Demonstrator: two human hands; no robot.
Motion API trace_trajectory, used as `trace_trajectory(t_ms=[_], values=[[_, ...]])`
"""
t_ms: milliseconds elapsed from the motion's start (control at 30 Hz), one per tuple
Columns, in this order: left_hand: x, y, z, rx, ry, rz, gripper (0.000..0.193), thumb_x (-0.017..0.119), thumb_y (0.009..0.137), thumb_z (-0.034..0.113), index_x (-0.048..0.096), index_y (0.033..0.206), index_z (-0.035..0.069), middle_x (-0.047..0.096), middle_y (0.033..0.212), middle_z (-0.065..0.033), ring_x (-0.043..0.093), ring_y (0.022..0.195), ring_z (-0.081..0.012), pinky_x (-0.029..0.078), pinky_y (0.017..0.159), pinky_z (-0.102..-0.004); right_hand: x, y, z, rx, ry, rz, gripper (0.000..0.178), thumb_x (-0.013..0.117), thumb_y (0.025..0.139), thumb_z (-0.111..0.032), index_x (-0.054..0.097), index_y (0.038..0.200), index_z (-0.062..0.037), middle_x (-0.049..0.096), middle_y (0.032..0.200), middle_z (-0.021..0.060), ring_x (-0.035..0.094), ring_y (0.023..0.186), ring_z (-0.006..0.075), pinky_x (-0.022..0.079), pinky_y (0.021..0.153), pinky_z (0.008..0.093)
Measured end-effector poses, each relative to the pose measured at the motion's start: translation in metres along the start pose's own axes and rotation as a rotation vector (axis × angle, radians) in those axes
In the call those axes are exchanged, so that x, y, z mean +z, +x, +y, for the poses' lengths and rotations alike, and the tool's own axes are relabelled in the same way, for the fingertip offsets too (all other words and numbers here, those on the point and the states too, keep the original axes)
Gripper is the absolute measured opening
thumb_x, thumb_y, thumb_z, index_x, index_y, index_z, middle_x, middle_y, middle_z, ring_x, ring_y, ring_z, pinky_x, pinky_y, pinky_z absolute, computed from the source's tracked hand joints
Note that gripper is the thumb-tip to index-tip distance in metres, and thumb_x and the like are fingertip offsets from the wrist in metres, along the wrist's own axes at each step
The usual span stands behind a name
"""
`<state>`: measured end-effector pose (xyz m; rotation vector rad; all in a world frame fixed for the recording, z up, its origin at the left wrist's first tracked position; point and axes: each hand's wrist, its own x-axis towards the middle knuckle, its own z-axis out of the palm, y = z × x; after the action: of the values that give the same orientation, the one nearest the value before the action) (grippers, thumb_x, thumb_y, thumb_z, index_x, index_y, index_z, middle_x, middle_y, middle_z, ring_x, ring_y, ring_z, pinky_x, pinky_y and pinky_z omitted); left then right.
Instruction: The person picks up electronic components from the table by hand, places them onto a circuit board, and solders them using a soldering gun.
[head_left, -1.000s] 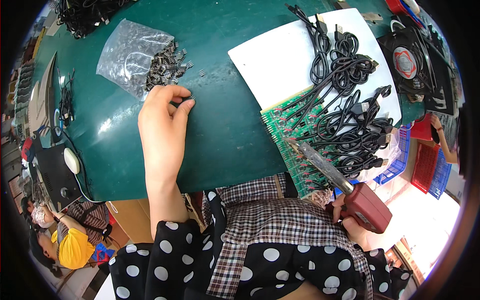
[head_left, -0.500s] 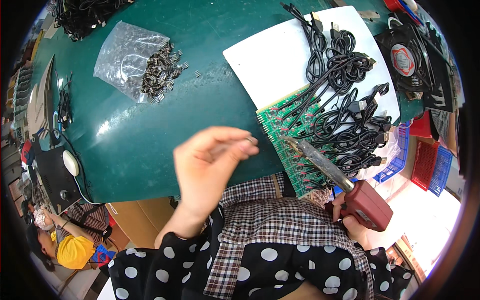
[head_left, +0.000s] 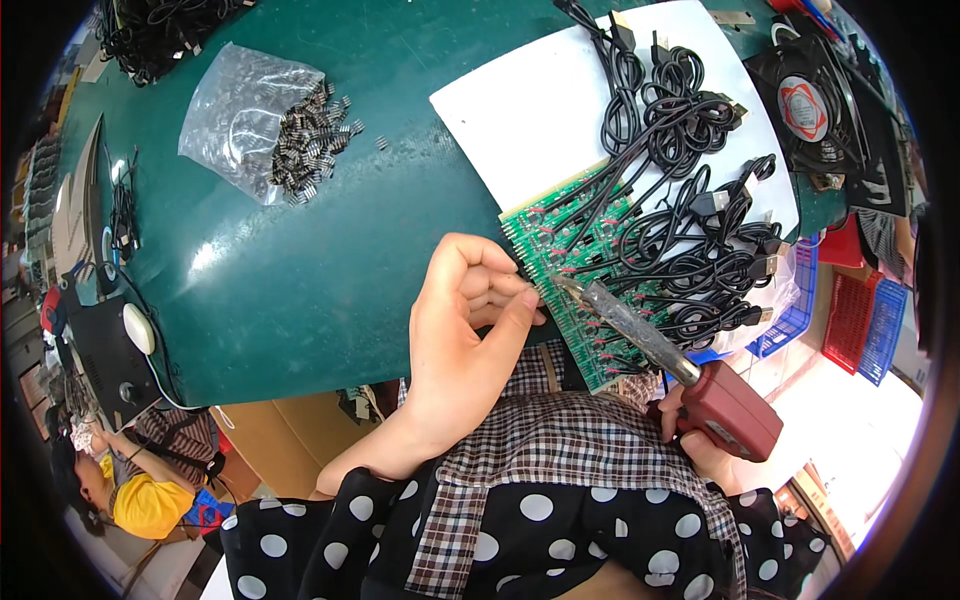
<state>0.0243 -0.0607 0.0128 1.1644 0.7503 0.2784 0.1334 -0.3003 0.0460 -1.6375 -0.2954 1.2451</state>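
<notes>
My left hand [head_left: 460, 330] is at the left edge of a green circuit board panel [head_left: 545, 248], thumb and fingers pinched together. A small pin header appears to be in that pinch, mostly hidden by the fingertips. My right hand [head_left: 708, 455] grips a dark red soldering gun [head_left: 738, 408] at the lower right. Its long metal tip reaches over the panel, close to my left fingertips. Black USB cables [head_left: 690, 135] run from the panel in coiled bundles. Farther left, a pile of pin headers [head_left: 308, 145] spills out of a clear plastic bag [head_left: 235, 115].
Under the cables lies a white sheet [head_left: 510, 115] on the green table [head_left: 300, 300]. A black fan [head_left: 800, 115] stands at the far right, with blue [head_left: 878, 330] and red [head_left: 846, 325] baskets nearer. A black box with a knob [head_left: 105, 365] and another person [head_left: 150, 505] are at left.
My left hand has moved right, from beside the panel to its left edge, fingers still pinched. The soldering gun has shifted only slightly, its tip staying over the panel.
</notes>
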Motion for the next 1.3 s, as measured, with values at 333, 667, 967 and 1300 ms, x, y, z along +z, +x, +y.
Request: trace_trajectory(t_ms=[333,667,967,1300], values=[[0.001,0.002,0.001,0.004,0.024,-0.014,0.022,0.047,0.08,-0.01,0.038,0.096,0.003,0.053,0.081,-0.0051,0.054,0.073,-0.0088,0.048,0.068,-0.0224,-0.002,0.0,0.009,-0.051,-0.107,0.026,0.042,0.07,0.057,-0.027,0.058,0.088,-0.0005,0.056,0.065,0.0029,0.053,0.057,0.0134,0.04,0.056,0.0247],[0.003,0.003,0.002,0.001,0.038,0.026,0.024,0.05,0.076,-0.011,0.04,0.094,0.002,0.056,0.077,-0.0047,0.057,0.073,-0.0085,0.046,0.065,-0.0215,-0.013,-0.003,0.021,-0.094,-0.243,-0.03,0.04,0.069,0.058,-0.025,0.059,0.089,-0.002,0.059,0.077,0.0081,0.058,0.067,0.0222,0.044,0.062,0.0298],[0.005,0.003,-0.001,0.021,0.008,0.05,0.024,0.05,0.076,-0.011,0.04,0.093,0.003,0.055,0.078,-0.0032,0.056,0.073,-0.0071,0.044,0.065,-0.0206,-0.023,-0.019,0.041,-0.186,-0.442,0.004,0.062,0.075,0.061,-0.025,0.051,0.112,0.0008,0.061,0.096,0.0126,0.059,0.083,0.0279,0.045,0.074,0.0349],[0.006,0.003,-0.001,0.039,0.054,0.04,0.023,0.046,0.078,-0.012,0.039,0.094,0.004,0.052,0.078,-0.0035,0.052,0.07,-0.0076,0.047,0.065,-0.0213,-0.024,-0.022,0.044,-0.174,-0.486,0.02,0.067,0.076,0.06,-0.02,0.047,0.117,0.0011,0.06,0.101,0.0127,0.057,0.089,0.0281,0.044,0.078,0.0363]])
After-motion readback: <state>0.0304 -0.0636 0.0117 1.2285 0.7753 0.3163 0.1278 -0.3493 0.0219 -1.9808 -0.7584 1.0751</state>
